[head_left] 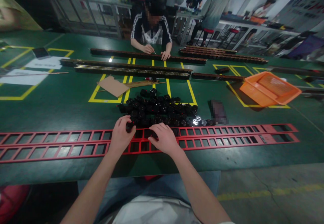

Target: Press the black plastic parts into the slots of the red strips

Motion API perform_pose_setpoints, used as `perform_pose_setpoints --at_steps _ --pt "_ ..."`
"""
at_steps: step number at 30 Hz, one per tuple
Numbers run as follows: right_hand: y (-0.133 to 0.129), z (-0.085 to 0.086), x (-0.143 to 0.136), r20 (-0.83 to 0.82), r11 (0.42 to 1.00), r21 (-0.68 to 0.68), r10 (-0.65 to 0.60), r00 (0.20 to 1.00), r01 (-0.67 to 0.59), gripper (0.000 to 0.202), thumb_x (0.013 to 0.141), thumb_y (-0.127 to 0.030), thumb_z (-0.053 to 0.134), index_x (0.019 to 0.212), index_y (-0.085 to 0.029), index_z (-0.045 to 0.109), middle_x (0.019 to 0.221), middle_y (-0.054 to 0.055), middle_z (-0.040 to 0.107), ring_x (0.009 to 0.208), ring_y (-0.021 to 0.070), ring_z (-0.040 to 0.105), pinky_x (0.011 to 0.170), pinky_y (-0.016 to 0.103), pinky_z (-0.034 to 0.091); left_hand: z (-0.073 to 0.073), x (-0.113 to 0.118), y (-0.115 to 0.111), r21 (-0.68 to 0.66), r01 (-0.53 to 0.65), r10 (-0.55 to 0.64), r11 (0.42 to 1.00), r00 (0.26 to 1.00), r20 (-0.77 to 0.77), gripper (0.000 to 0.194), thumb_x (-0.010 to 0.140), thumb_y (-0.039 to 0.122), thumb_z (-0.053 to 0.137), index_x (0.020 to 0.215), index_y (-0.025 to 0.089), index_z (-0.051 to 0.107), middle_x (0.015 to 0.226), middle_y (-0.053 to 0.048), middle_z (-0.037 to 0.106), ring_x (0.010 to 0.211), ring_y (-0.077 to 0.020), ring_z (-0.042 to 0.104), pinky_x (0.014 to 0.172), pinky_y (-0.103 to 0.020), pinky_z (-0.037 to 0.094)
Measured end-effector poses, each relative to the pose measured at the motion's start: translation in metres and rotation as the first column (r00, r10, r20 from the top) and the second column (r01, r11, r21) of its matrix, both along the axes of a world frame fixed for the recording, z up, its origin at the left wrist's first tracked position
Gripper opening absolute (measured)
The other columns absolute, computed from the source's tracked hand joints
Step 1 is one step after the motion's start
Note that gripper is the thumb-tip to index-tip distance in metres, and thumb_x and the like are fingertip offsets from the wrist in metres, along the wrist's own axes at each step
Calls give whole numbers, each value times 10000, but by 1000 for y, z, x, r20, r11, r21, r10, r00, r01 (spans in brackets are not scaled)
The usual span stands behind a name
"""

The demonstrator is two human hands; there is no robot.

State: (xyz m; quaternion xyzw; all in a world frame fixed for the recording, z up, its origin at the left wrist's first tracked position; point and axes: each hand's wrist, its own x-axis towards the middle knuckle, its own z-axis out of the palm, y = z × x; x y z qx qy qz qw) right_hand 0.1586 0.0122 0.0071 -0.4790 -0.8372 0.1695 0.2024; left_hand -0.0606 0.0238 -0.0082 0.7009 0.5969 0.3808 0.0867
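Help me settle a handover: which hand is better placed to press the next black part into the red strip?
Probably the left hand: its fingers rest on a black part at the pile edge. The right hand lies flat on the red strip.

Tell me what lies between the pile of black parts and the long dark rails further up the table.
In the head view, a brown cardboard piece and thin wooden sticks lie on the green table.
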Motion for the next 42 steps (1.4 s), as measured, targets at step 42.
perform_pose_setpoints --at_steps 42 --pt "-2 8 -25 152 999 9 -45 987 44 351 893 -396 638 1206 -242 612 1175 56 644 1088 239 515 897 394 392 3 1 -2 -146 196 -199 970 980 -4 311 842 330 658 1113 224 549 1081 -41 552 1026 -220 598 886 -352 514"
